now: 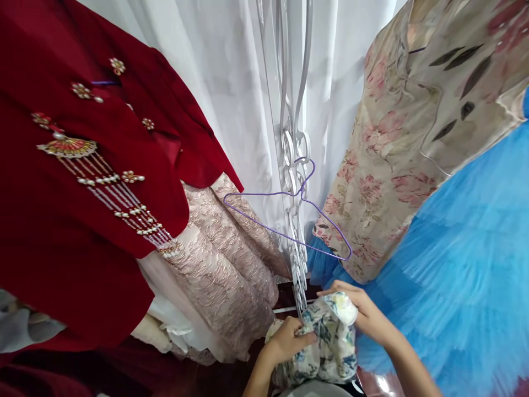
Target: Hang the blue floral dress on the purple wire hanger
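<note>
A bundled piece of floral fabric, white with blue and green print, is between my hands at the bottom middle. My left hand grips its left side, thumb pressed over the cloth. On its upper right, my right hand is closed around the edge, with some fingers behind the fabric. The bundle is folded, so I cannot tell what garment it is. Above my hands, a bare purple wire hanger hangs from a white metal rack with rings.
On the left hang a dark red jacket with beaded ornaments and a pale pink brocade skirt. To the right are a beige floral garment and a blue tulle skirt. White curtains cover the back.
</note>
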`<state>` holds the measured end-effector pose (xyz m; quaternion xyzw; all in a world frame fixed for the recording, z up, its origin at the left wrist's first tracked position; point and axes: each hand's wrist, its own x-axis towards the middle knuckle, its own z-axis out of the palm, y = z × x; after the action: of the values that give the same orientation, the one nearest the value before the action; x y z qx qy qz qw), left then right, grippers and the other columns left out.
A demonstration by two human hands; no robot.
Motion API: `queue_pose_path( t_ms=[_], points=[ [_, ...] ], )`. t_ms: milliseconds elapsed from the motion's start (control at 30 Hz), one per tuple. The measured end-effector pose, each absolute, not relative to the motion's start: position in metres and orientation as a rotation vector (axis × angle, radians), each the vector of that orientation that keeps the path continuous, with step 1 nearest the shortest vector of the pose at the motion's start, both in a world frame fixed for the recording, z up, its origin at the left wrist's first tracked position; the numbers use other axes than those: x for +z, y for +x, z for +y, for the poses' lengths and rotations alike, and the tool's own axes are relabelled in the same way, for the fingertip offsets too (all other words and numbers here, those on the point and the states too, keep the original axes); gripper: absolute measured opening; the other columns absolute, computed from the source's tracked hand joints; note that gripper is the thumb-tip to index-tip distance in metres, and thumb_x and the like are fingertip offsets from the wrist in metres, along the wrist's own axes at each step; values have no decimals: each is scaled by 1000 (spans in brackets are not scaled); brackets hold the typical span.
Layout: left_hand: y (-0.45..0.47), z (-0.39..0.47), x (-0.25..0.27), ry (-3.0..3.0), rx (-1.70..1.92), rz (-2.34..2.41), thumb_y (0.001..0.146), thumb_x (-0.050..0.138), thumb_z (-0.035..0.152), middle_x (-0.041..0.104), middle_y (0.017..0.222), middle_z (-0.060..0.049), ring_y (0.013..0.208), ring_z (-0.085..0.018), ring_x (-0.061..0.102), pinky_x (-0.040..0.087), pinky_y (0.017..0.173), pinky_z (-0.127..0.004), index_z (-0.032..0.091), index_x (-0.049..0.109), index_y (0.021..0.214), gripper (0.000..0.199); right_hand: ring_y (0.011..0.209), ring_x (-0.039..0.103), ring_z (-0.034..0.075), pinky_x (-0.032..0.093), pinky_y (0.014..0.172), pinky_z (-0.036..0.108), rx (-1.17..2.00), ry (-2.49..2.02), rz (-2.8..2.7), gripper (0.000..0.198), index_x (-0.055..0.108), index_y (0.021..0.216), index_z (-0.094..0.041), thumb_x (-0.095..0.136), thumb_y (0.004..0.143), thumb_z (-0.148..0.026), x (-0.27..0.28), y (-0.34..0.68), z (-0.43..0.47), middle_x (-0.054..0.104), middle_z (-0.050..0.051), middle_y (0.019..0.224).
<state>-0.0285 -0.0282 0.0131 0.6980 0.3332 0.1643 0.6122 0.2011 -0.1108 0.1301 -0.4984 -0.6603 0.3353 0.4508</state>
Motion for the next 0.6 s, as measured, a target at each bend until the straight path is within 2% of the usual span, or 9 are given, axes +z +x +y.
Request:
queue_pose_path(
  t_ms=[100, 200, 333, 400, 500, 567, 600],
  points=[
    [-35, -28, 25, 1587, 587, 865, 65, 81, 56, 63, 73, -4, 80, -24, 58, 50, 73, -31, 20, 69, 68, 38, 77, 64, 26, 53, 72, 36, 596, -1340, -1589, 39, 80, 94, -21, 54, 96, -50, 131, 241, -124, 69, 11, 83],
    [-44, -23, 50, 1535, 738, 851, 63, 84, 51, 59, 73, -3, 77, -22, 55, 48, 70, -28, 20, 65, 67, 36, 76, 64, 26, 53, 72, 37, 366, -1395, -1539, 41, 80, 87, -21, 55, 94, -53, 138, 275, -122, 69, 11, 82],
    [-52, -23, 80, 1489, 715, 698, 69, 82, 46, 44, 66, 2, 62, -12, 41, 37, 58, -22, 18, 57, 69, 38, 88, 66, 26, 52, 82, 37, 212, -1374, -1394, 47, 80, 97, -21, 50, 95, -56, 160, 294, -81, 73, 11, 95],
    [-56, -24, 89, 1412, 701, 632, 67, 83, 47, 43, 67, 3, 61, -11, 40, 36, 58, -22, 18, 58, 74, 40, 85, 66, 24, 52, 81, 35, 259, -1385, -1327, 50, 79, 105, -19, 50, 94, -58, 173, 292, -50, 73, 8, 90],
    [-64, -18, 98, 1250, 691, 570, 55, 89, 52, 55, 76, -1, 72, -17, 52, 44, 67, -26, 18, 67, 88, 52, 76, 64, 21, 52, 72, 30, 487, -1376, -1313, 55, 76, 112, -15, 49, 93, -59, 192, 278, -9, 72, 4, 79],
    [-73, -5, 101, 1219, 690, 597, 51, 91, 52, 62, 84, -5, 84, -23, 59, 48, 76, -30, 19, 71, 95, 58, 73, 64, 21, 52, 68, 29, 665, -1336, -1335, 54, 77, 107, -13, 52, 93, -59, 202, 266, 7, 72, 4, 76],
    [-79, 4, 102, 1251, 696, 642, 52, 91, 50, 64, 85, -5, 87, -24, 60, 48, 77, -30, 19, 73, 93, 55, 71, 64, 21, 52, 66, 29, 733, -1322, -1332, 52, 77, 101, -13, 56, 91, -59, 205, 262, 11, 71, 4, 73]
  ],
)
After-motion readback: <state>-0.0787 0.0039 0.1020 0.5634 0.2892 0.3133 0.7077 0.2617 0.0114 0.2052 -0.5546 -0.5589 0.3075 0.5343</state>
